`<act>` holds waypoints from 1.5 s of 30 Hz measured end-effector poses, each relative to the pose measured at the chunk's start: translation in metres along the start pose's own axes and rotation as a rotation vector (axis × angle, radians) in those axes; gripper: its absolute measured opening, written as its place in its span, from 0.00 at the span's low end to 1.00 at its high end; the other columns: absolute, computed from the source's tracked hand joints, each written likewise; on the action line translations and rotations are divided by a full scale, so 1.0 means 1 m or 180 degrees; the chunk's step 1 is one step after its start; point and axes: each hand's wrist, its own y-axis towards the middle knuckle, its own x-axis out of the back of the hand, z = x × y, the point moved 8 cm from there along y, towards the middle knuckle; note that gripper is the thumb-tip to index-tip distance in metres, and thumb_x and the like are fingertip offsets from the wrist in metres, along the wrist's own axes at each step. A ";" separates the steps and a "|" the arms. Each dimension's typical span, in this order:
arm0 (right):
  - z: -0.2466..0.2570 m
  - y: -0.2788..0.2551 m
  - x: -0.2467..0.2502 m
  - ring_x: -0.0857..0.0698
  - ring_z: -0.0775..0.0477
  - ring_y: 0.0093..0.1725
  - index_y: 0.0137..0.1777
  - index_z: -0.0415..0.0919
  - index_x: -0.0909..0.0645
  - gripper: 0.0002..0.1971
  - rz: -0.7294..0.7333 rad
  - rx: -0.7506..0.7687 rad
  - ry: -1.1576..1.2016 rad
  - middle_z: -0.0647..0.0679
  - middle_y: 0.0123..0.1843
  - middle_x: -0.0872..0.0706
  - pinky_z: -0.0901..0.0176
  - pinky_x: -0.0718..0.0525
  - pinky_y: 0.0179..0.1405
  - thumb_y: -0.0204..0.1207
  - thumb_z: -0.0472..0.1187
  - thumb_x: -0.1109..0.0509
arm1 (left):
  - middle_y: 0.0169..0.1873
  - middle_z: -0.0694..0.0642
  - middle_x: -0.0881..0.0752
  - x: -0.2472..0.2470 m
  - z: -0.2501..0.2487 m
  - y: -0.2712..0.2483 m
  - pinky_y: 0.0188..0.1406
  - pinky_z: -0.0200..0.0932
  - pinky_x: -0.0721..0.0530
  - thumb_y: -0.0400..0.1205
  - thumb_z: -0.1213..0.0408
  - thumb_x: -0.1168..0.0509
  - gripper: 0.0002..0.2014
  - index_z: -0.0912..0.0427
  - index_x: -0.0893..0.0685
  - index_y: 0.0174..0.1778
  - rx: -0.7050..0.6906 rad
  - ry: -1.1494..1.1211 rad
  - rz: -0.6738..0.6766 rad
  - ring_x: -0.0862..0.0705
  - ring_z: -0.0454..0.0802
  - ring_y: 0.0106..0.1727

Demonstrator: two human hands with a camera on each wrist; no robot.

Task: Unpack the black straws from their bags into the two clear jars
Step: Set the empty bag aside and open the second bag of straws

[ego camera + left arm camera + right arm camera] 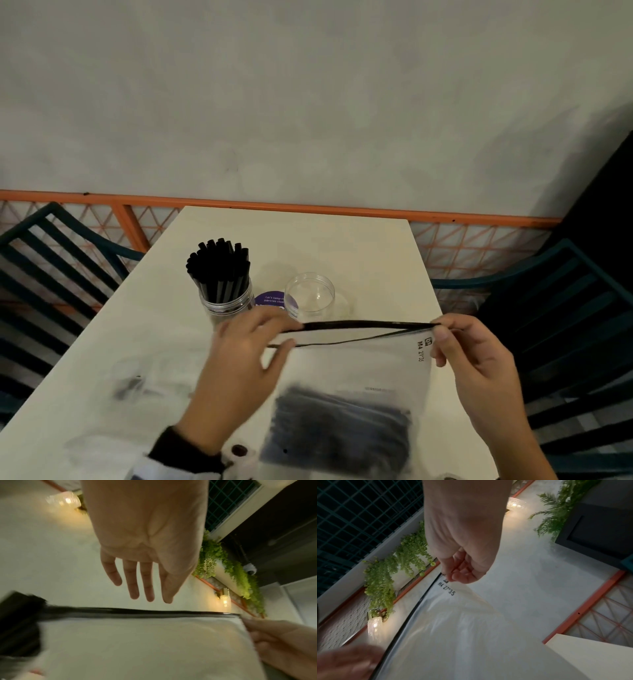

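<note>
Fingers [453, 573] of the right hand [479, 356] are curling in and pinching the right corner of the bag's [359, 370] black zip strip [359, 324], just above a printed code on the plastic. The left hand [246, 359] is sitting at the opposite end of the strip; in the left wrist view its fingers [133, 580] are reading as straight and slightly spread, hanging above the strip without curling round it. In the head view the thumb and forefinger are lying right at the two lips of the bag mouth, and whether they are actually touching the plastic cannot be told.

The mouth of the bag is standing partly open: one lip is running taut between the hands and the other is sagging below it. The bag is clear, is being held above the near edge of the table [342, 246], and is hanging down toward the person. A dark bundle of straws [342, 421] is lying in its lower part, blurred.

Beyond the hands, two jars are standing on the table. The left jar [227, 301] is holding a packed bunch of black straws [219, 267] upright, their ends rising well above its rim. The right jar [310, 296] is standing just beside it, with only clear plastic showing. A round purple sticker [270, 299] is lying on the tabletop between them.

A dark cuff [181, 448] is covering the left wrist. Dark slatted chairs are flanking the table, one at the left [51, 260] and one at the right [555, 308].
</note>
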 end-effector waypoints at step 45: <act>-0.029 0.004 -0.020 0.18 0.46 0.35 0.42 0.47 0.24 0.09 0.0303 -0.0984 -0.0924 0.47 0.32 0.19 0.57 0.19 0.36 0.74 0.32 0.30 | 0.28 0.45 0.15 -0.021 0.071 -0.016 0.45 0.52 0.18 0.74 0.71 0.31 0.06 0.56 0.19 0.36 0.2130 -0.1715 -0.0370 0.17 0.56 0.37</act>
